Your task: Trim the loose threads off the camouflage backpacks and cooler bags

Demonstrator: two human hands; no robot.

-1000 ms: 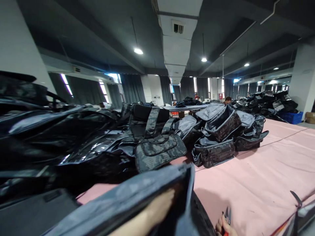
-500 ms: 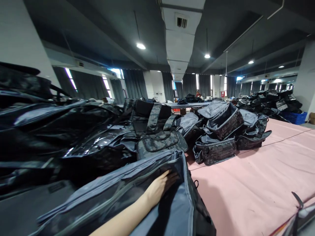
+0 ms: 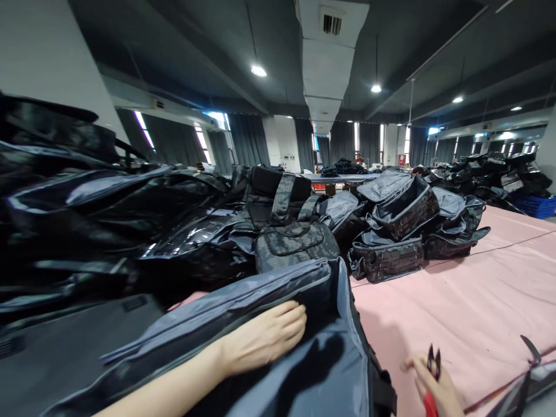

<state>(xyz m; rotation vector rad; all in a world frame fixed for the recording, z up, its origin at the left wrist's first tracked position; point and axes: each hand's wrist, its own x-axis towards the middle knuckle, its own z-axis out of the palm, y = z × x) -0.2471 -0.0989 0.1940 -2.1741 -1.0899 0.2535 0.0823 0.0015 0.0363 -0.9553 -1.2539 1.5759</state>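
An unzipped black backpack [image 3: 299,388] with blue-grey lining lies on its back in front of me, its mouth facing up. My left hand [image 3: 271,336] is inside it, beside the zipped inner wall. Its fingers are curled together and the fingertips are hidden, so what they hold, if anything, cannot be made out. At the lower right, over the pink tabletop, my right hand [image 3: 434,379] grips red-handled thread snips [image 3: 433,362], their dark points upward and slightly apart.
Several black backpacks are heaped along the left [image 3: 108,208]. A camouflage backpack [image 3: 297,246] lies behind mine. More open bags [image 3: 388,255] are piled on the pink-covered table [image 3: 490,295]. A blue crate [image 3: 536,205] stands under another heap at the far right.
My left hand has drawn back from the bag's far end, its fingers now curled. My right hand has come into view with the snips. The view has shifted slightly left.
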